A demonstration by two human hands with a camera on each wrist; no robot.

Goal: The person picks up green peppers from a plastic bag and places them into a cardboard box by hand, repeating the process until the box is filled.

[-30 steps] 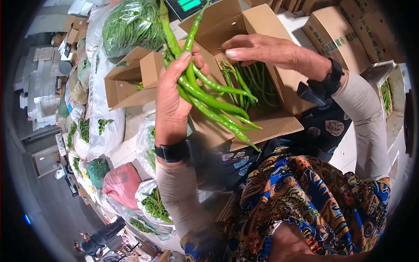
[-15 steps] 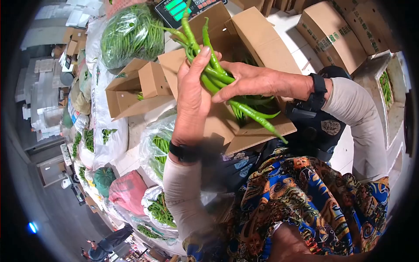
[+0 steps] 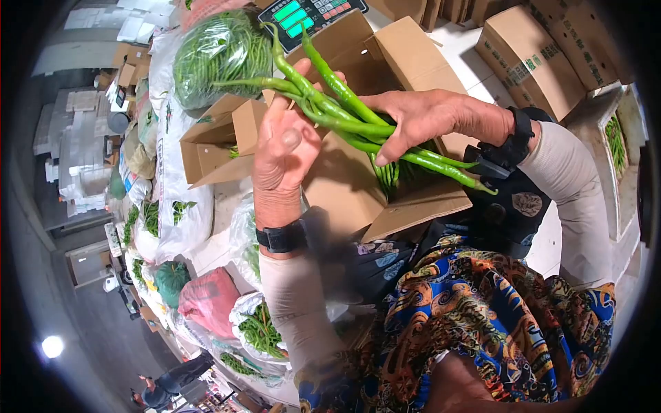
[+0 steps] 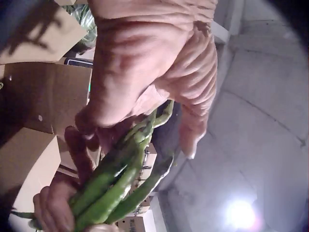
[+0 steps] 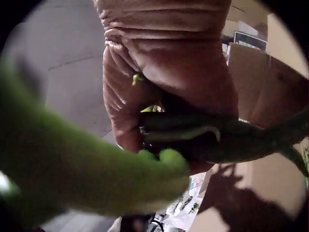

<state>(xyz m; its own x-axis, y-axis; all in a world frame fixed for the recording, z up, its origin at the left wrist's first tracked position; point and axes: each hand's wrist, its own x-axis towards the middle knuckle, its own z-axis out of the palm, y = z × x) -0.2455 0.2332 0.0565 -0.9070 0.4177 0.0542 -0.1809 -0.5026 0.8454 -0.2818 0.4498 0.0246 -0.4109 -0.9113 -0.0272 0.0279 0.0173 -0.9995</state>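
Right hand (image 3: 430, 117) pinches a bunch of long green peppers (image 3: 351, 126), thumb across the near side, fingers round behind. Left hand (image 3: 284, 151) is spread, palm up, thumb standing clear of the bunch; its fingers are partly hidden behind the stem-end peppers, so can't tell how firmly they touch. Bunch lies slantwise between both hands, some ends fanned out past the left fingers, others sticking out past the right thumb toward the right wrist.

Bunch is above a cardboard box (image 3: 416, 58) with flaps up; more green peppers (image 3: 387, 180) inside it, partly covered by the hands. Smaller cardboard box (image 3: 203, 157) just left of it. Scale (image 3: 313, 15) with lit green display beyond the big box. Clear bag (image 3: 224, 58) stuffed with long green produce near the scale. Pink sack (image 3: 210, 303) and dark green sack (image 3: 172, 282) side by side at lower left. Printed cartons (image 3: 530, 62) upper right. Another person (image 3: 175, 380) far off, lower left.
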